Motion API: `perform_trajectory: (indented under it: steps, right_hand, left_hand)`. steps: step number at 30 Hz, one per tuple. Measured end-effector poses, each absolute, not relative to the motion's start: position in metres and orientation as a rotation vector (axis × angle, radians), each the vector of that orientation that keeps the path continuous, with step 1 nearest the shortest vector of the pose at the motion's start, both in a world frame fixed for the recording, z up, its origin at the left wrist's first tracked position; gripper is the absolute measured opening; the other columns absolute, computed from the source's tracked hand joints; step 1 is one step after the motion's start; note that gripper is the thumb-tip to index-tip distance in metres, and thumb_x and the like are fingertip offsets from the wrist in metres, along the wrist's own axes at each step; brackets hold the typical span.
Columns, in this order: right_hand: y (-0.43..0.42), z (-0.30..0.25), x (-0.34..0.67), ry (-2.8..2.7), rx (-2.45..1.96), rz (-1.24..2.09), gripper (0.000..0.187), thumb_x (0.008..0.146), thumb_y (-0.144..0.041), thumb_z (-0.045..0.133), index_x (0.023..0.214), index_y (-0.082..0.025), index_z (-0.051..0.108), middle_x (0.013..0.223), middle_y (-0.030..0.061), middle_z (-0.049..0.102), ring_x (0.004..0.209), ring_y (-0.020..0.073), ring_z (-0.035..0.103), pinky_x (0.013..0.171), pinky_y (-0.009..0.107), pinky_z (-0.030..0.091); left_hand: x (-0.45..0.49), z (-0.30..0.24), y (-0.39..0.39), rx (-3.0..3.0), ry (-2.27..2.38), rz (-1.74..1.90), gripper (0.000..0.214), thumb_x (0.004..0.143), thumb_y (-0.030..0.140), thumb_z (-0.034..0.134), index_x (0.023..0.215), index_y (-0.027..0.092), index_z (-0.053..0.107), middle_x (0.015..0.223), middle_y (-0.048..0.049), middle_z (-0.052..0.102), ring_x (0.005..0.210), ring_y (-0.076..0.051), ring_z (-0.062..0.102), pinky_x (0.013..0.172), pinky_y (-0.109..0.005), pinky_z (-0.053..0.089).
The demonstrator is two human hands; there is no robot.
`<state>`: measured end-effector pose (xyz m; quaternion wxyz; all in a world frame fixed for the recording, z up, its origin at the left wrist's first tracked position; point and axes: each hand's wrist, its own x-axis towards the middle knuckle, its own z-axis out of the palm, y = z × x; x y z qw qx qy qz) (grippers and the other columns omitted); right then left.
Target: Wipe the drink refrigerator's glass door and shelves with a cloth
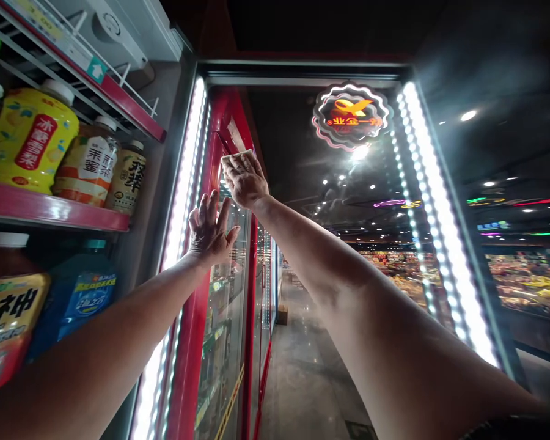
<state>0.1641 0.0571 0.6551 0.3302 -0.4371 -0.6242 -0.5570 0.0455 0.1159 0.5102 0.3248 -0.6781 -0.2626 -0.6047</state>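
Note:
My right hand (244, 183) is stretched out against the glass door (284, 122), pressing a folded pale cloth (231, 157) under its fingers near the upper left of the pane. Lower and to the left, my left hand (209, 229) is open with its fingers spread. It appears to rest on the same glass, close to the door's bright left light strip (190, 156), and holds nothing. A round decal (352, 116) with an orange emblem and reversed lettering is on the glass at the upper right.
At left, cooler shelves hold a yellow drink bottle (30, 134) and several others behind a red shelf edge (55, 205). Another light strip (444, 226) runs down the door's right side. Through the glass appear red-framed coolers (252, 287), a grey floor (297, 354) and a small box (282, 315).

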Motion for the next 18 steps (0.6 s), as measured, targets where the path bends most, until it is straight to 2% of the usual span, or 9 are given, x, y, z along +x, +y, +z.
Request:
perform_trajectory:
  steps: [4,6,9,12,14,18]
  right_hand:
    - [0.047,0.661,0.191,-1.689,-1.128,-1.433,0.052,0.106,-0.036,0.042,0.158,-0.03,0.045,0.168,-0.0032,0.036,0.16,0.0274,0.021,0.133,0.054,0.012]
    - [0.044,0.665,0.206,-1.566,-1.161,-1.402,0.054,0.107,-0.037,0.04,0.16,-0.026,0.041,0.17,0.0006,0.033,0.161,0.0286,0.019,0.133,0.057,0.009]
    - [0.041,0.665,0.224,-1.488,-1.145,-1.419,0.058,0.106,-0.037,0.042,0.161,-0.02,0.039,0.17,0.0043,0.033,0.161,0.0286,0.018,0.134,0.054,0.005]
    - [0.037,0.662,0.238,-1.638,-1.075,-1.454,0.055,0.106,-0.04,0.04,0.159,-0.024,0.042,0.169,-0.001,0.035,0.161,0.0254,0.019,0.135,0.05,0.006]
    - [0.035,0.662,0.245,-1.672,-1.068,-1.44,0.051,0.107,-0.04,0.038,0.157,-0.029,0.047,0.168,-0.0055,0.036,0.16,0.0247,0.021,0.135,0.052,0.006]
    - [0.032,0.657,0.251,-1.559,-1.113,-1.402,0.053,0.107,-0.038,0.04,0.159,-0.026,0.044,0.169,-0.0026,0.035,0.161,0.0275,0.019,0.135,0.054,0.005]
  left_hand:
    - [0.042,0.516,0.119,-1.866,-0.733,-1.491,0.069,0.1,0.059,0.031,0.162,0.029,0.028,0.175,-0.0089,0.013,0.162,-0.034,0.002,0.125,-0.069,0.008]
    - [0.041,0.517,0.118,-1.881,-0.757,-1.475,0.072,0.099,0.062,0.028,0.163,0.029,0.026,0.175,-0.008,0.012,0.162,-0.033,0.006,0.126,-0.067,0.007]
    - [0.04,0.516,0.116,-1.88,-0.793,-1.459,0.074,0.099,0.065,0.022,0.164,0.028,0.025,0.175,-0.007,0.01,0.162,-0.031,0.006,0.128,-0.063,0.006]
    - [0.041,0.515,0.114,-1.869,-0.826,-1.447,0.075,0.1,0.065,0.018,0.163,0.026,0.026,0.175,-0.0071,0.01,0.162,-0.03,0.005,0.129,-0.06,0.004]
    - [0.041,0.514,0.113,-1.851,-0.836,-1.447,0.076,0.099,0.065,0.017,0.163,0.025,0.029,0.175,-0.0072,0.011,0.162,-0.03,0.006,0.129,-0.058,0.005]
    - [0.041,0.514,0.113,-1.809,-0.821,-1.446,0.076,0.099,0.065,0.017,0.162,0.024,0.03,0.174,-0.009,0.014,0.162,-0.031,0.009,0.128,-0.058,0.008]
